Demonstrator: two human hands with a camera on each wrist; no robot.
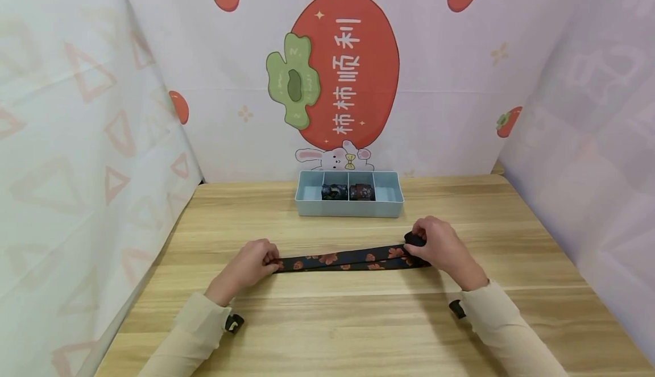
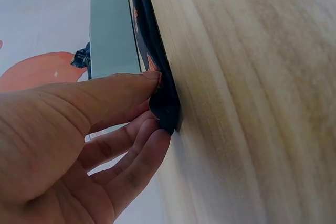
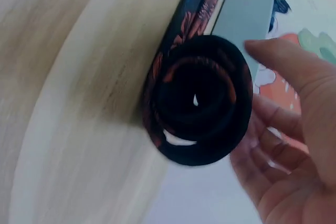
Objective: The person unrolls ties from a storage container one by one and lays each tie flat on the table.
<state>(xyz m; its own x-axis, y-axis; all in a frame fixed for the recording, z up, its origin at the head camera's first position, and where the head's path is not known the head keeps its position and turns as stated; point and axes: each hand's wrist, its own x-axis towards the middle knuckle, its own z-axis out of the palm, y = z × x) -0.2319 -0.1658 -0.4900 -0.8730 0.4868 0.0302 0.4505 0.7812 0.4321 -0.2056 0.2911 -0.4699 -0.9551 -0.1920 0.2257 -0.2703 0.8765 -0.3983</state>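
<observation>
A dark necktie (image 1: 332, 260) with orange flowers stretches across the wooden table between both hands. My left hand (image 1: 248, 269) pinches its left end between thumb and fingers, low over the tabletop; in the left wrist view the dark cloth (image 2: 166, 111) bunches at the fingertips. The tie's right end is wound into a loose roll (image 1: 415, 239). My right hand (image 1: 441, 246) holds this roll from its far side. Seen end-on in the right wrist view, the coil (image 3: 239, 114) shows gaps between its layers, with thumb and curled fingers around its edge.
Behind the tie stands a light blue tray (image 1: 350, 209) with several compartments. Its two middle ones hold a dark blue patterned roll (image 1: 335, 192) and a dark red patterned roll (image 1: 362, 192). A printed cloth (image 1: 435, 132) hangs along the table's back edge, with more cloth at both sides.
</observation>
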